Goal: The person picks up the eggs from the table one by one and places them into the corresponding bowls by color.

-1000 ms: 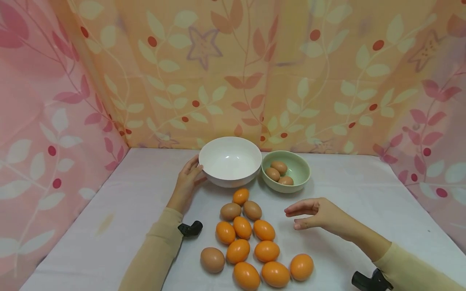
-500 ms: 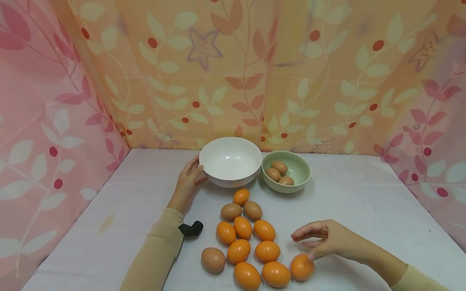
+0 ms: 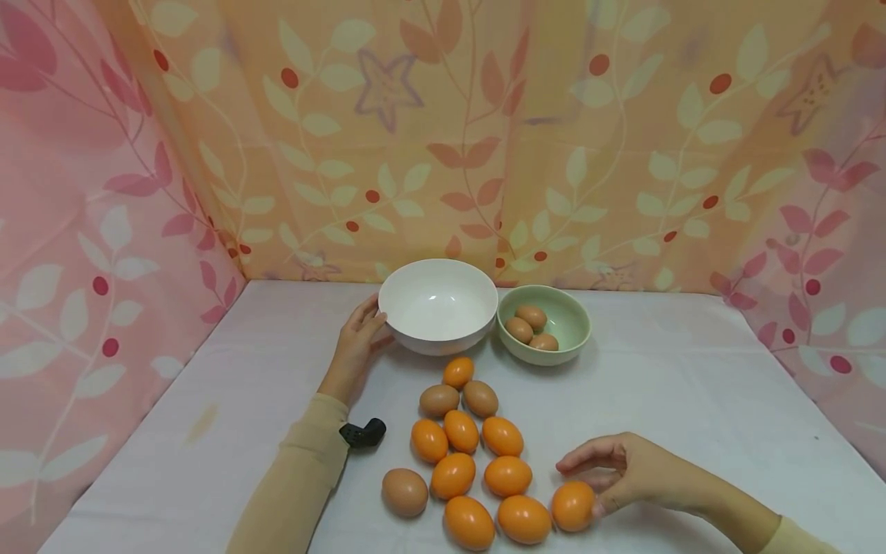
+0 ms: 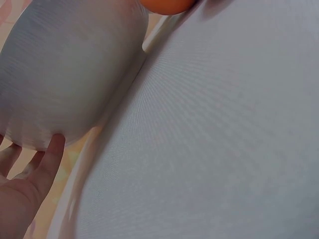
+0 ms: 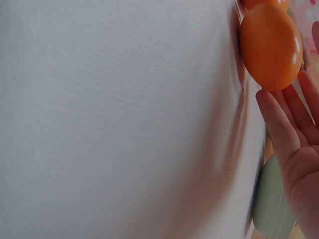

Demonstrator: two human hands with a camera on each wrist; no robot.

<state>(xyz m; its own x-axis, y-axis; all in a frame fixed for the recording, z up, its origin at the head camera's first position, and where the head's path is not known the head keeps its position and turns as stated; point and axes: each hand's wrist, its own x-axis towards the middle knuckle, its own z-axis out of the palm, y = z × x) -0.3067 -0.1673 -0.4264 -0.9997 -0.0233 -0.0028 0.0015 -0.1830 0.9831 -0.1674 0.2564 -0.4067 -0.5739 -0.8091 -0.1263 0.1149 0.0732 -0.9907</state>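
A white bowl [image 3: 438, 304] stands at the back of the table. My left hand [image 3: 356, 346] rests on its left side, fingertips against the outer wall; in the left wrist view the fingers [image 4: 47, 167] look fairly straight. My right hand [image 3: 640, 473] is at the rightmost orange egg [image 3: 573, 506]. Its thumb touches the egg's right side and the other fingers reach around behind, looking loosely bent and not closed on it. In the right wrist view this egg [image 5: 271, 47] sits just beyond the fingertips.
A green bowl [image 3: 571, 327] with three brown eggs [image 3: 531, 318] stands beside the white bowl. Several orange eggs [image 3: 508, 476] and a few brown ones [image 3: 404, 492] lie between my hands on the white cloth [image 3: 692, 369]. Patterned curtains [image 3: 554, 154] stand behind.
My right hand has come down and nearer, from above the cloth to the rightmost orange egg, its thumb now on the egg. The left hand has stayed at the white bowl.
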